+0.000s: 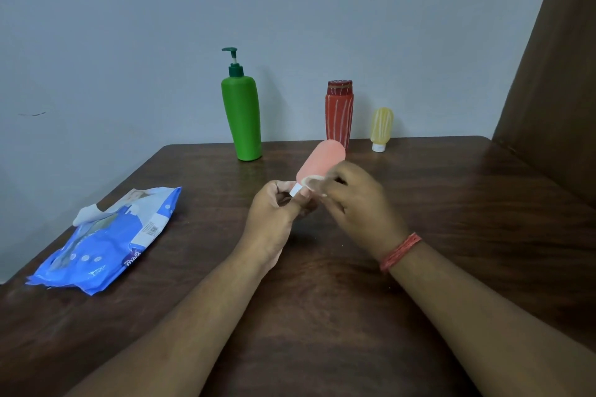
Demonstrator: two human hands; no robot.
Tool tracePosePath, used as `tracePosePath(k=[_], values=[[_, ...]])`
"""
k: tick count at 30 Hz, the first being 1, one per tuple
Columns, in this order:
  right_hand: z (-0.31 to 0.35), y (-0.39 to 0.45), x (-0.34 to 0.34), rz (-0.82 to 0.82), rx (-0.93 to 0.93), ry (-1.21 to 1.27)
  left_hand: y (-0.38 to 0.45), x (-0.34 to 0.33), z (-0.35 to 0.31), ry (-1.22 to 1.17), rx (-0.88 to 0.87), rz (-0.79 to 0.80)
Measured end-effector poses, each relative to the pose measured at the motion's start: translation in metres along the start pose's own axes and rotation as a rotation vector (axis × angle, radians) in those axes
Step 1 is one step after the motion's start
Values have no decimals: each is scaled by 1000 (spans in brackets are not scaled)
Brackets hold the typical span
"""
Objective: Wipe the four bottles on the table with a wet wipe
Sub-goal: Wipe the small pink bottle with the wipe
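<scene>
Dark wood-grain table [451, 235]; crinkled blue wipe pack [106, 242] at nine o'clock. At twelve: glossy green pump bottle [245, 119], striped red bottle [338, 113], small yellow tube [381, 126]. Centre: left hand [274, 216] pinches the matte pink bottle [322, 161] by its white cap; right hand [354, 200], curled, presses a thin wipe [314, 182] against it.

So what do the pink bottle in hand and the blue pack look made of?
Pink bottle: likely soft matte plastic or silicone, no glare, with a white hard-looking cap. Blue pack: thin glossy plastic film, crinkled, with shiny creases.
</scene>
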State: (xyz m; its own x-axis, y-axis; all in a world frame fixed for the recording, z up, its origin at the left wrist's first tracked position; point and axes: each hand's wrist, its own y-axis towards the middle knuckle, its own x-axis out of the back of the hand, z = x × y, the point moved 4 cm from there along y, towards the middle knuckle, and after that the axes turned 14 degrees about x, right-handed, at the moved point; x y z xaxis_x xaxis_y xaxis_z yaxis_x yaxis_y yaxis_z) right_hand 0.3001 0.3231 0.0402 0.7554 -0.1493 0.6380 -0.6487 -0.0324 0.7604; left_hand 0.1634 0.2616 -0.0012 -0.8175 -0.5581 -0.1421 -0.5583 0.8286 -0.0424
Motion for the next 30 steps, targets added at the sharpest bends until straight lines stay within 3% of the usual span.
tracePosePath(k=[6, 8, 13, 17, 19, 25, 30], values=[[-37, -8, 26, -276, -276, -102, -2, -2, 1, 277, -52, 28], [-41, -12, 27, -268, -323, -96, -2, -3, 0, 328, -77, 14], [-26, -1, 12, -80, -147, -106, 0, 0, -1, 400, -101, -24], [-43, -7, 23, -202, -298, -93, 2, 1, -1, 432, -113, -48], [-43, -9, 22, -179, -317, -78, 1, 1, 0, 412, -110, -58], [-17, 2, 4, -40, -84, -39, -1, 3, -2, 223, -59, -57], [-37, -6, 21, -224, -293, -69, -1, 1, 1, 210, -36, 6]])
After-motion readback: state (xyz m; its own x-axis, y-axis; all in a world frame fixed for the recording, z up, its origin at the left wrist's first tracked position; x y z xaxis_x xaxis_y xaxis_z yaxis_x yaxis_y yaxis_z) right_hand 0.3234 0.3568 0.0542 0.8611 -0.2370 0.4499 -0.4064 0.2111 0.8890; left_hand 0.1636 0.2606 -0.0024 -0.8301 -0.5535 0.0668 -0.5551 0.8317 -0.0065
